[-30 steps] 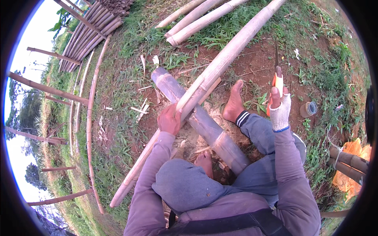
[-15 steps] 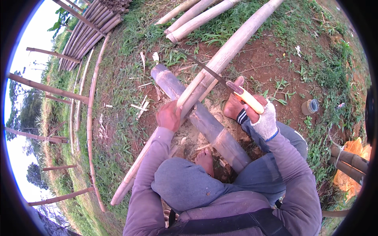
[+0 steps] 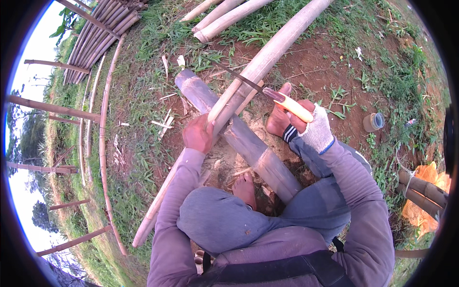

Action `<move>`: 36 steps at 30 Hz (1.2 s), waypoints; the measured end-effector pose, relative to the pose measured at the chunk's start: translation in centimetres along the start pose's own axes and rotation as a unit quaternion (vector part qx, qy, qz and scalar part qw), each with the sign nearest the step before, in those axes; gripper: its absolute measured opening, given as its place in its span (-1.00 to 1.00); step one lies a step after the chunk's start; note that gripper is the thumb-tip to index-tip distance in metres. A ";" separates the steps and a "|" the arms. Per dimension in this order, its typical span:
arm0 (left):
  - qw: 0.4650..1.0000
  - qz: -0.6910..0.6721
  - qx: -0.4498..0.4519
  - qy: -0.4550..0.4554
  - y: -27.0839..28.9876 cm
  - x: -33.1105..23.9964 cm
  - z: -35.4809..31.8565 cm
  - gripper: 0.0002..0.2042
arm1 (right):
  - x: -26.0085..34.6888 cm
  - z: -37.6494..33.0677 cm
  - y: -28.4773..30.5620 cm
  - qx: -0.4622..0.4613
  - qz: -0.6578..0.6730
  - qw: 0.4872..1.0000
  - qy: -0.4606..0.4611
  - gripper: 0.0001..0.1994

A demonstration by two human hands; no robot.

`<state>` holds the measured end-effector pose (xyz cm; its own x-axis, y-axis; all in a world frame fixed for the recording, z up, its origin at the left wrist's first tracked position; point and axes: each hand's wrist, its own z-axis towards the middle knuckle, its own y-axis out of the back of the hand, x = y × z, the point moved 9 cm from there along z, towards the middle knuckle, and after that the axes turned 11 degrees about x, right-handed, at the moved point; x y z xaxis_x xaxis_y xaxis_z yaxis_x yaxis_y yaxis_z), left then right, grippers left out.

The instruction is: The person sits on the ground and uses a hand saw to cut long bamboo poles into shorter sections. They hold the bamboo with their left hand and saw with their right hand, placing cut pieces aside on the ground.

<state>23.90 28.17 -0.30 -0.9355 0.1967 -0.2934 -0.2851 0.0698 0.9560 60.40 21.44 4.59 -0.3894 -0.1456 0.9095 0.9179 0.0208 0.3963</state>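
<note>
Right hand (image 3: 313, 129), gloved, clenched on knife (image 3: 267, 93), swung down from raised; blade now on bamboo pole (image 3: 248, 79). Left hand (image 3: 198, 136) clamps pole.

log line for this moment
left hand: grips bamboo pole | right hand: holds knife, blade on pole | pole across log

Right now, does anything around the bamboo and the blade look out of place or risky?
One thing: a bare foot rests right beside the long pale bamboo pole, close under the yellow-handled long knife in the gloved right hand. The bare left hand grips the pole just below the blade. Pale chips litter the ground.
</note>
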 end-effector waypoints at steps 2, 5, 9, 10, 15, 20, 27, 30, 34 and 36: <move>1.000 -0.001 -0.001 -0.009 0.2 -0.1 0.0 -0.65 | -0.4 0.4 0.0 -0.011 0.011 1.000 0.007 -0.77; 1.000 0.009 -0.008 -0.014 0.6 -0.7 -0.3 -0.65 | -1.9 -1.2 1.1 0.039 -0.045 0.998 -0.031 -0.74; 0.999 -0.003 -0.021 -0.028 0.1 -0.1 -0.1 -0.65 | -1.3 0.0 0.0 0.030 -0.018 0.999 0.008 -0.77; 0.999 -0.007 -0.020 -0.028 -0.3 0.2 -0.2 -0.65 | -0.4 1.0 -0.8 0.006 0.007 1.000 0.011 -0.78; 1.000 0.010 0.000 0.001 0.1 0.2 -0.3 -0.64 | 0.3 1.1 -1.0 0.012 -0.009 0.999 0.035 -0.80; 1.000 -0.007 0.006 0.001 -0.2 0.1 -0.2 -0.64 | -2.5 -1.0 0.0 0.007 -0.070 0.995 0.064 -0.84; 0.998 0.043 -0.039 0.014 1.0 1.5 -6.4 -0.46 | 1.5 3.1 -1.4 -0.026 -0.040 0.998 0.050 -0.76; 0.993 0.111 0.027 -0.013 -1.4 4.4 -15.1 -0.40 | 1.9 -1.3 0.7 -0.036 -0.077 0.995 0.053 -0.80; 0.927 0.092 0.322 0.170 -7.8 11.0 -28.4 -0.36 | 0.6 -5.6 1.0 -0.051 -0.177 0.973 0.139 -0.85; 0.935 0.085 0.311 0.151 -9.6 13.7 -33.2 -0.35 | 1.2 -6.8 0.8 -0.077 -0.201 0.964 0.157 -0.84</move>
<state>6.89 -2.29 -13.23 -0.9992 -0.0224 -0.0321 -0.0390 0.6357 0.7710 61.19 14.57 5.11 -0.6964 -0.4044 0.5929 0.7070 -0.2446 0.6636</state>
